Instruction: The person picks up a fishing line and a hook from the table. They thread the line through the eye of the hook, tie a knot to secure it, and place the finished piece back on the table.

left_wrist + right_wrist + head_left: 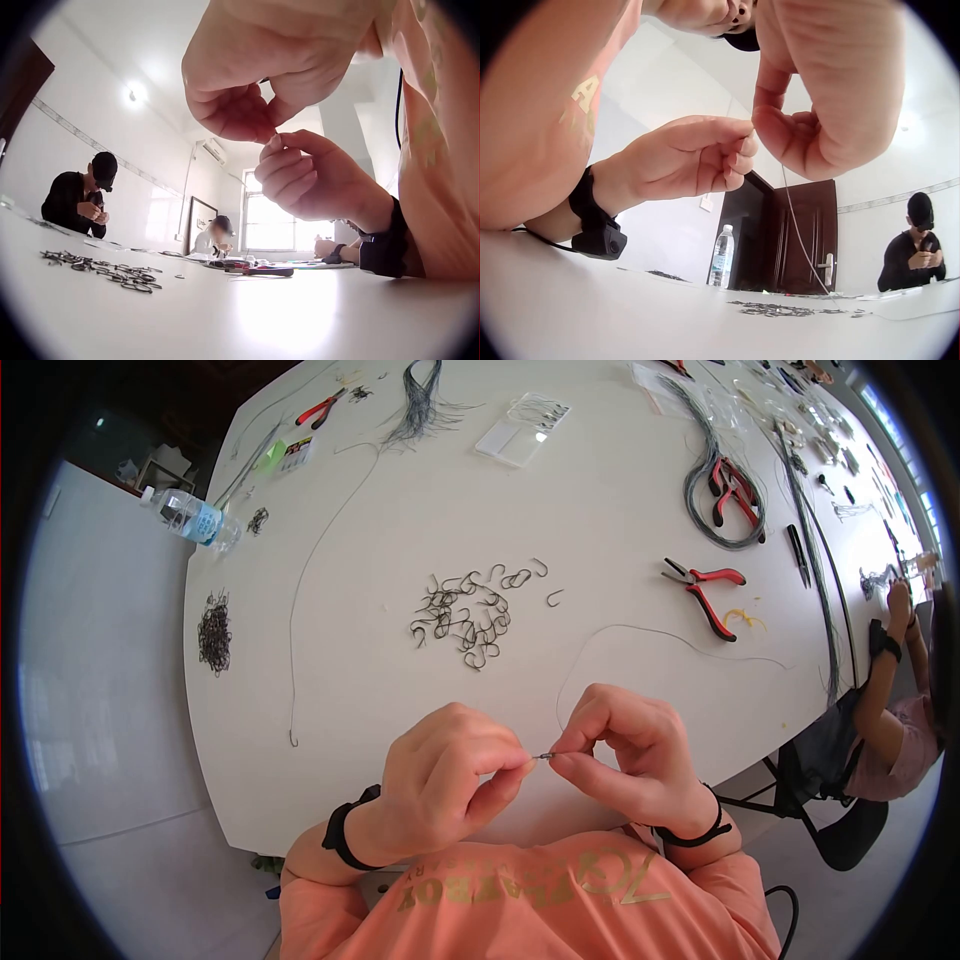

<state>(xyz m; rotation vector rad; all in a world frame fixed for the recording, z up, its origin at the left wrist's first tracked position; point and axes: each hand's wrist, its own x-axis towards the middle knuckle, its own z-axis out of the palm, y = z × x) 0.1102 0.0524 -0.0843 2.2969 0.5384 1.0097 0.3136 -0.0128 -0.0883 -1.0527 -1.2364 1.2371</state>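
My left hand [450, 775] and right hand [635, 760] meet fingertip to fingertip close to my chest, above the table's near edge. Between them shows a short dark bit of a fish hook [542, 756], mostly hidden by the fingers. Thumb and index finger of the left hand pinch it from one side. The right thumb and index finger pinch at its other end, where a thin grey fishing line [799, 225] trails from the right hand down to the table. Beyond the hands lies a loose pile of dark fish hooks [468, 612].
Red-handled pliers [712, 610] lie to the right, beside yellow scraps [742, 619]. A second line [292, 630] with a hook on its end stretches along the left. A denser dark heap [214, 635], a water bottle [195, 518] and a clear box [520, 435] stand farther off. Another person sits at right.
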